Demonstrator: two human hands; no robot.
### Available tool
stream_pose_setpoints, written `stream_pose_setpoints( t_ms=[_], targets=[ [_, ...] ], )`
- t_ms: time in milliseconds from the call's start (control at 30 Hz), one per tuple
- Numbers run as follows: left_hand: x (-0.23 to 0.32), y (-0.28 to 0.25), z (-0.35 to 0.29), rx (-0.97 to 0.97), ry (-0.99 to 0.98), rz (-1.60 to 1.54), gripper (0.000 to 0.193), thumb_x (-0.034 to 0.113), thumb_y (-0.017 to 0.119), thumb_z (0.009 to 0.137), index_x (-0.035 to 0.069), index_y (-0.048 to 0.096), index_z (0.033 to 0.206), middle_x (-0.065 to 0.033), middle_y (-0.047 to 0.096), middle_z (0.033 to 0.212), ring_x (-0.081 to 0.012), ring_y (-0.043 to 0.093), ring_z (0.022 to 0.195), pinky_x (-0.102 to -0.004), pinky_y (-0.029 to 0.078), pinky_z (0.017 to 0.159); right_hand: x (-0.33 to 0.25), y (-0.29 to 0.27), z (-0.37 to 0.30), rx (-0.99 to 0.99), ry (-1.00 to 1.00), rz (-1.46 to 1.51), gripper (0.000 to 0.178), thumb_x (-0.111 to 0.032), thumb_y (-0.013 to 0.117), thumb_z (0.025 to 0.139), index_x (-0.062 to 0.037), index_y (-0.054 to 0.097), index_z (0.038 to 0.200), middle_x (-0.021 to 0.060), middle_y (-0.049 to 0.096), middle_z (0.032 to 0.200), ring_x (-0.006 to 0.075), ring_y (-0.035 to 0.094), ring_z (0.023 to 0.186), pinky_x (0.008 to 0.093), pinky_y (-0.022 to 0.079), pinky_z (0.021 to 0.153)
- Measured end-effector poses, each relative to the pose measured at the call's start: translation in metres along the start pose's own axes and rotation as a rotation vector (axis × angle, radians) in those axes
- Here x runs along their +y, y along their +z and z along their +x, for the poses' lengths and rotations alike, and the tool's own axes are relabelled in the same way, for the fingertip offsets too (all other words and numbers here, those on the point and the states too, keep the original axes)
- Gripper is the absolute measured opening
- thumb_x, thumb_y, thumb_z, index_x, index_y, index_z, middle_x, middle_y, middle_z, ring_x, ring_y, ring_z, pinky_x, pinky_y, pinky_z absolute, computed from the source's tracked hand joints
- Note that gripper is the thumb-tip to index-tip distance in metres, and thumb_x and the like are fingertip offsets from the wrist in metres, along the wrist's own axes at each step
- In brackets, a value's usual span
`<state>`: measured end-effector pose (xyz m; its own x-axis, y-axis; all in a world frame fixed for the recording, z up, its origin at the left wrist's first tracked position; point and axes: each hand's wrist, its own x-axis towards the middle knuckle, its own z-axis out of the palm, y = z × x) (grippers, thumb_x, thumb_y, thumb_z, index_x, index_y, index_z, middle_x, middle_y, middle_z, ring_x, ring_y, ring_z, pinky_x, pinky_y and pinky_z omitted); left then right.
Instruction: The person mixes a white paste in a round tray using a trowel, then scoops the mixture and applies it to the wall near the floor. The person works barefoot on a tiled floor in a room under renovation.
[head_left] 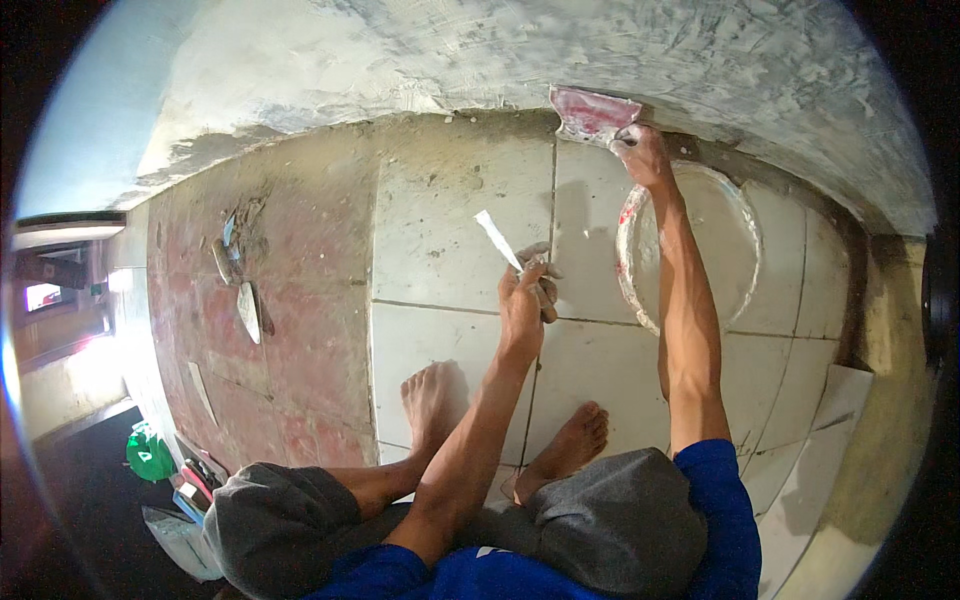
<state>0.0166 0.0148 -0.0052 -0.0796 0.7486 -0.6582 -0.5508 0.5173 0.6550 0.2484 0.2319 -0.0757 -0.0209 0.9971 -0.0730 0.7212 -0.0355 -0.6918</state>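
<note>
Plastered wall (600,50) fills the top of the view: grey-white skim coat, rough and streaky, meeting the tiled floor (440,200) at a dirty joint. Floor is pale square tiles on the right, worn reddish surface on the left.

Person squats barefoot, knees in grey shorts, blue sleeve on the right arm.

Right hand (640,150) is stretched out to the wall base, fingers closed around the grip of a wide scraper (592,112) with a reddish blade, blade edge against the wall just above the floor joint.

Left hand (525,295) sits nearer the body over a tile seam, fingers pinching a narrow putty knife (497,238), white blade pointing up and left, clear of the floor.

Shallow round basin (700,250) on the tiles, partly under the right forearm. Inside looks whitish, coated; can't tell how much mix is in it.

Loose trowels (245,300) lie on the red patch, well apart from both hands. Green bag (148,455) at lower left.

Risks, as judgement:
- Long reach from a low squat: balance may go, scraper could gouge wet skim.
- Forearm over basin rim: could tip or smear it.
- Bare feet near tools and drips.
</note>
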Motion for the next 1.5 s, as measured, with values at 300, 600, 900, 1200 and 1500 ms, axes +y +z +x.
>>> stream_pose_setpoints(
  t_ms=[300, 600, 900, 1200, 1500],
  targets=[
    [0.013, 0.032, 0.002, -0.159, 0.233, 0.334, 0.042, 0.030, 0.052, 0.105, 0.003, 0.055, 0.137, -0.0113, 0.067, 0.112, -0.0173, 0.060, 0.095, -0.0339, 0.049, 0.085, -0.066, -0.027, -0.134, 0.012, 0.178, 0.612, 0.033, -0.027, 0.070, 0.094, -0.0046, 0.067, 0.118, 0.0133, 0.072, 0.100, 0.0233, 0.069, 0.093, 0.0384, 0.054, 0.082],
    [-0.043, 0.108, -0.027, -0.651, 0.144, 0.895, 0.058, 0.031, 0.059, 0.102, -0.001, 0.042, 0.147, -0.0199, 0.054, 0.135, -0.0333, 0.053, 0.121, -0.0418, 0.042, 0.106, -0.082, -0.059, -0.290, 0.185, 0.425, 0.584, 0.027, -0.015, 0.057, 0.098, -0.0016, 0.054, 0.122, 0.0194, 0.066, 0.102, 0.0302, 0.066, 0.096, 0.0431, 0.050, 0.088],
    [-0.033, 0.146, 0.116, -0.268, 0.926, 1.265, 0.043, 0.029, 0.060, 0.096, -0.001, 0.060, 0.128, -0.0249, 0.064, 0.121, -0.0432, 0.062, 0.109, -0.0502, 0.049, 0.094, 0.094, -0.131, -0.371, 0.596, 0.829, 0.639, 0.031, -0.023, 0.056, 0.102, 0.0001, 0.054, 0.121, 0.0111, 0.066, 0.101, 0.0225, 0.070, 0.084, 0.0387, 0.059, 0.072],
    [-0.039, 0.250, 0.203, -0.617, 0.759, 1.736, 0.049, 0.044, 0.051, 0.095, 0.001, 0.072, 0.105, -0.0299, 0.068, 0.111, -0.0498, 0.064, 0.106, -0.0584, 0.047, 0.097, 0.075, -0.081, -0.360, 0.870, 0.880, 0.900, 0.035, -0.025, 0.054, 0.101, 0.0028, 0.051, 0.122, 0.0173, 0.059, 0.119, 0.0250, 0.067, 0.094, 0.0419, 0.059, 0.085],
    [0.001, 0.201, 0.241, -0.945, 0.737, 1.614, 0.034, 0.030, 0.058, 0.099, 0.011, 0.066, 0.126, -0.0116, 0.067, 0.097, -0.0243, 0.064, 0.085, -0.0417, 0.053, 0.078, 0.068, -0.067, -0.345, 0.869, 0.843, 0.845, 0.034, -0.031, 0.060, 0.098, -0.0017, 0.053, 0.115, 0.0094, 0.061, 0.099, 0.0196, 0.064, 0.087, 0.0373, 0.054, 0.076]
  ],
)
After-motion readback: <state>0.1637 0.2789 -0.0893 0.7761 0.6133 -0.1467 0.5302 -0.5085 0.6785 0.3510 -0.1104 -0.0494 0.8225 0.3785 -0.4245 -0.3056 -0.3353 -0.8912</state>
